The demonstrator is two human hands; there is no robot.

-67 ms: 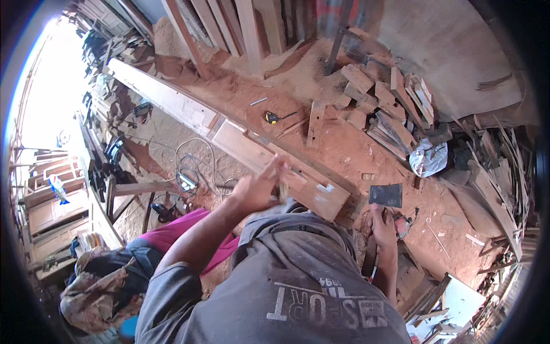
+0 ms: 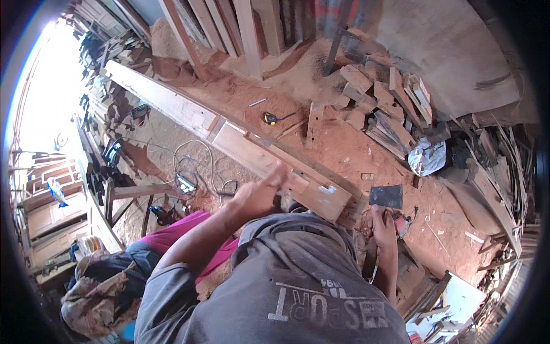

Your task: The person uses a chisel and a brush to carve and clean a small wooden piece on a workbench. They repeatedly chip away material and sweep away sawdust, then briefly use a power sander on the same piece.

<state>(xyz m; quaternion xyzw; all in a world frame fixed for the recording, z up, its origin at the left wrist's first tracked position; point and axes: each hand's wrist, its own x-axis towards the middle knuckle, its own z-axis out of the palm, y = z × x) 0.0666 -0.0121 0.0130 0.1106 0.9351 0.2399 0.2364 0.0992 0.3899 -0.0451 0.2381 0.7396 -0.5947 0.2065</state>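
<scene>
Hands (image 2: 260,195) on plank (image 2: 312,192), hatchet (image 2: 385,196)

Sawdust floor (image 2: 366,149) (offcuts (image 2: 384,109), tape measure (image 2: 270,118))

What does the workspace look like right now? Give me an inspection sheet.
Surface: bench coated in reddish sawdust.
Job's things: long plank lying across the bench; hatchet held head up beside its near end.
Clutter: tape measure, offcuts piled at the far right, white bag.
Hands: left hand flat on the plank; right hand gripping the hatchet handle.
Cables: cord coiled on the floor left of the plank.
Surroundings: boards leaning at the back, wood scraps at right, doors stacked at left.
</scene>
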